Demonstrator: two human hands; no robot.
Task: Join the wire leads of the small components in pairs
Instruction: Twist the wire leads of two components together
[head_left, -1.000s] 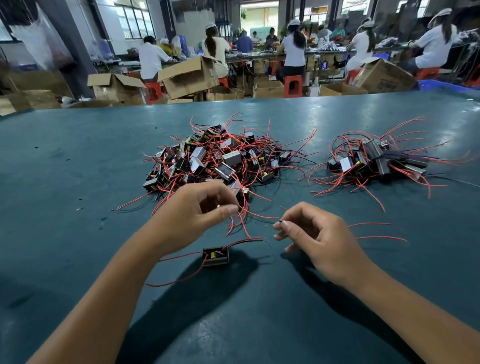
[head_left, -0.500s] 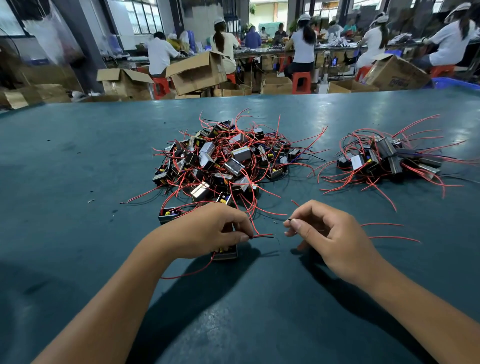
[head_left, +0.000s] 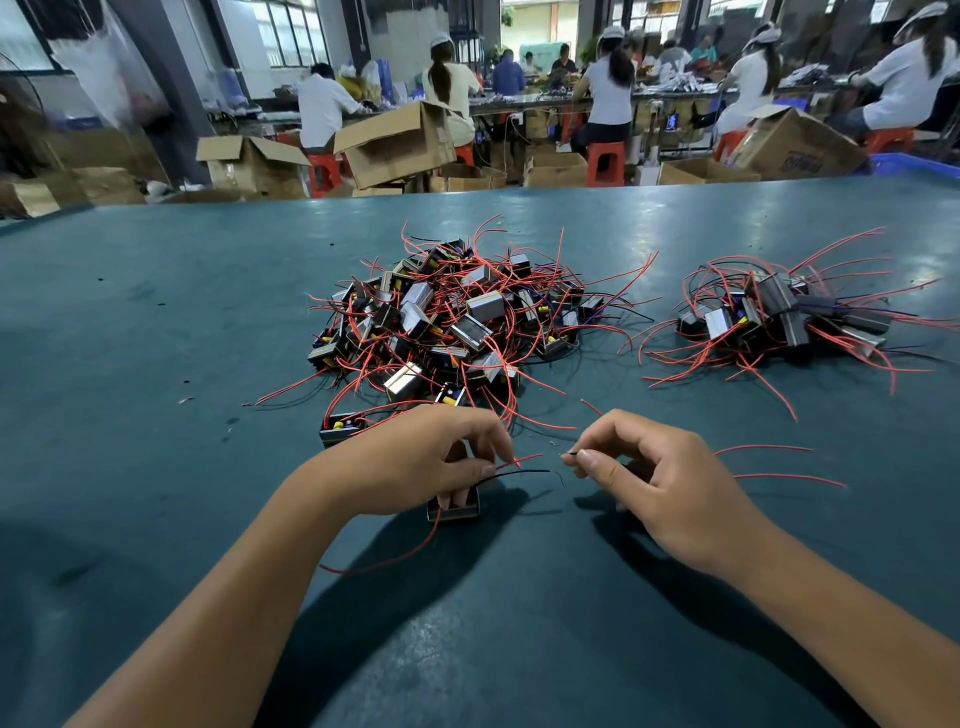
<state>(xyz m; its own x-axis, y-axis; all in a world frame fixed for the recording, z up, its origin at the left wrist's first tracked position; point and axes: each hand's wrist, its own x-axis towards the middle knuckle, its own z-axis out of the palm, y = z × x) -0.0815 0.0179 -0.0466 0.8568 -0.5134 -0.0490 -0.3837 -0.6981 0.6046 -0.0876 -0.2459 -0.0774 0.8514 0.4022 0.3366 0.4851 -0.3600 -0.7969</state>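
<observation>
Two hands pinching leads, left hand (head_left: 415, 462) on black lead (head_left: 524, 474), right hand (head_left: 654, 478) on wire tip (head_left: 570, 454), no readable writing

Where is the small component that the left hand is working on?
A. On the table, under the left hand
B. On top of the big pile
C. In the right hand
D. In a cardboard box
A: the small component rests on the table beneath the left hand, apart from the big pile.

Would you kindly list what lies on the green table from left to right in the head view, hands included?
Left hand on a small component → black lead → right hand pinching a wire end → loose red wires. Behind them: the big pile of components, then the smaller pile.
</observation>
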